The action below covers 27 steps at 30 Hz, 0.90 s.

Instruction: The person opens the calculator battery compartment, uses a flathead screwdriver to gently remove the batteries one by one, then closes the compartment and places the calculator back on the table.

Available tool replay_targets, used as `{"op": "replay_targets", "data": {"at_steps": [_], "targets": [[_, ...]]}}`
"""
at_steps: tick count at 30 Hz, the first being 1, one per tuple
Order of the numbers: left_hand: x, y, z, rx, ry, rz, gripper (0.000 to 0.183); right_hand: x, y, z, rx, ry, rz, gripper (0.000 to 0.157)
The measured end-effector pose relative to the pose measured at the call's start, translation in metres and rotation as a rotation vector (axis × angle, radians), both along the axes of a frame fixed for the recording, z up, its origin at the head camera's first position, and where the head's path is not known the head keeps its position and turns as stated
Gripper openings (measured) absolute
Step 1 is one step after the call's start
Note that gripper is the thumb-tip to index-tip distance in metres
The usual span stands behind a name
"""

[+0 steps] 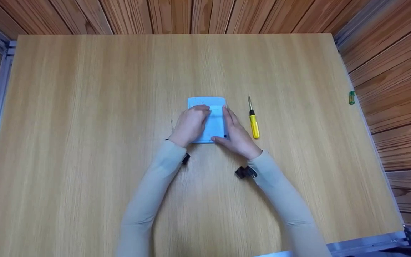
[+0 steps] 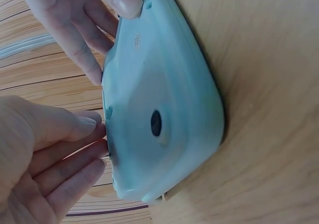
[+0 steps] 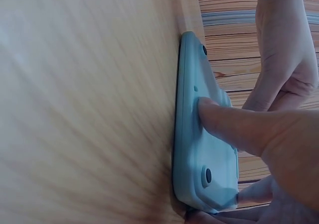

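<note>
A light-blue flat plastic device [image 1: 213,125] lies on the table with dark round feet on its upward face. My right hand [image 1: 240,137] holds it at the right side, thumb [image 3: 214,115] laid on the face near the close edge and fingers along the side. Over the left part, my left hand [image 1: 191,122] touches the device with bent fingertips. In the left wrist view, the left hand's fingers [image 2: 75,171] lie close together at the device's raised part, thumb near the index finger. The left hand hides part of the device's left side in the head view.
A yellow-handled screwdriver [image 1: 253,123] lies right of the device, tip pointing away. A small green object [image 1: 351,97] sits by the table's right edge. Something thin and small [image 1: 172,124] shows just left of the left hand. Wooden walls stand behind and at the right.
</note>
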<state>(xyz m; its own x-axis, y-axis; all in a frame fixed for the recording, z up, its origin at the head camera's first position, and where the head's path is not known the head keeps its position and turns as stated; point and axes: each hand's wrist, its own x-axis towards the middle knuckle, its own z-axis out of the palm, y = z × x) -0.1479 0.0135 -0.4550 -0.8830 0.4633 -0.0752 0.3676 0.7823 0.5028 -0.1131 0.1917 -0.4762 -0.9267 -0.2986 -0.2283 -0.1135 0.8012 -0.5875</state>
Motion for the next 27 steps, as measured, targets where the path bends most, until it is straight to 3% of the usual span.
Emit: {"op": "replay_targets", "data": {"at_steps": [6, 15, 27], "targets": [[0.0005, 0.0002, 0.0006, 0.003, 0.019, 0.009, 0.028, 0.0004, -0.0007, 0.0008, -0.003, 0.028, 0.015, 0.101], [-0.0039, 0.0006, 0.0015, 0.036, -0.028, 0.046, 0.027, 0.0002, -0.0013, 0.0009, -0.005, 0.015, 0.007, 0.1], [-0.0056, 0.0072, 0.0026, 0.034, 0.026, 0.054, 0.024, -0.0004, 0.0004, -0.0003, 0.004, 0.018, 0.015, 0.1]]}}
